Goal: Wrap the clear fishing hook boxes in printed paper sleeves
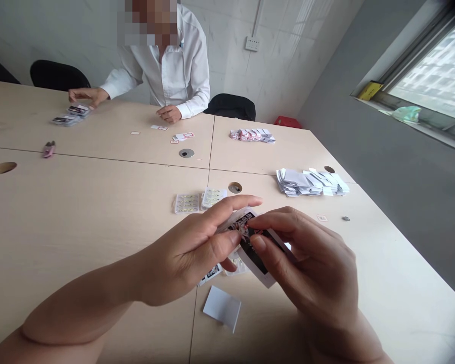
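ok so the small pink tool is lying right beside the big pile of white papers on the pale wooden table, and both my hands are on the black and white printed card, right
The head view shows the small pink tool far to the left on the pale wooden table, not beside the big pile of white papers. Your left hand and right hand are indeed on the card.

Head view, one: worn at head height, facing forward and down across a pale wood-grain tabletop (98,207). Close range: bare left hand (197,247), 7 o'clock; bare right hand (314,258), 4 o'clock. Farther: white-shirted person (167,76), 11 o'clock; grey-framed glass window (436,65), 2 o'clock.
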The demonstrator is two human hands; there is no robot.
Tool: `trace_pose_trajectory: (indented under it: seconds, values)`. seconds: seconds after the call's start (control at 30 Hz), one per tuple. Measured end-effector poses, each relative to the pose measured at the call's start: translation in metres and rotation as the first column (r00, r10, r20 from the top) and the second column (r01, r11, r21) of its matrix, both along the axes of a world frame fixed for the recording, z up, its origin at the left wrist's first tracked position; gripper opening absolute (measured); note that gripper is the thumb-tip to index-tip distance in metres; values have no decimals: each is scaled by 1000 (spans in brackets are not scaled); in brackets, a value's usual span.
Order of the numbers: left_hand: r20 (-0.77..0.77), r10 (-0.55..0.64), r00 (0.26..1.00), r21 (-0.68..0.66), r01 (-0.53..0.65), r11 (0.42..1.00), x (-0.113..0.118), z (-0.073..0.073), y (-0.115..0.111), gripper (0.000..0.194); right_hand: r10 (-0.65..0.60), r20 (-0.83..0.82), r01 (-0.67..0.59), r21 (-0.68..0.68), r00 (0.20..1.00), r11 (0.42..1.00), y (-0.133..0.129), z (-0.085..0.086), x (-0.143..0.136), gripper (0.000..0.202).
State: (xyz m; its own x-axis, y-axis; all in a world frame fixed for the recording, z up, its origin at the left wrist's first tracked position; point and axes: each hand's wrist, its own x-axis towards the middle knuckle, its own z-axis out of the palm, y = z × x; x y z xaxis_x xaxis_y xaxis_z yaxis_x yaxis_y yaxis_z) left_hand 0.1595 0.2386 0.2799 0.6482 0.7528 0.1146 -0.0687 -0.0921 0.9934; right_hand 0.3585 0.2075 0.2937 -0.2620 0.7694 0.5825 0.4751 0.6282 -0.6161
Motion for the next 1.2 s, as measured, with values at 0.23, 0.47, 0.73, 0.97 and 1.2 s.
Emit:
trace_pose_trajectory:
  seconds: [0.23, 0.47, 0.73, 0.97, 1.2]
  values:
    - [-15, -7, 1000, 1, 7, 1000, -3, -2, 1, 37, -6, -3, 6, -9, 1000, 1000, 1, -2, 0, 15]
    - [-47, -35, 998, 17, 36, 999, -5, -3, 1, 39, -6, 14, 6, -13, 1000, 1000, -1, 0, 0, 15]
    - [-79, -22, 997, 41, 25, 999, -5, -4, 2, 36, -8, 15, 8, -3, 1000, 1000, 0, -1, 0, 14]
    - [-66, -27, 997, 62, 31, 998, -5, -3, 2, 38, -16, 17, 16, 5, 1000, 1000, 0, 0, -1, 15]
    - [-78, -14, 997, 65, 19, 998, -4, -3, 2, 36, -15, 32, 15, 21, 999, 1000, 0, -1, 0, 15]
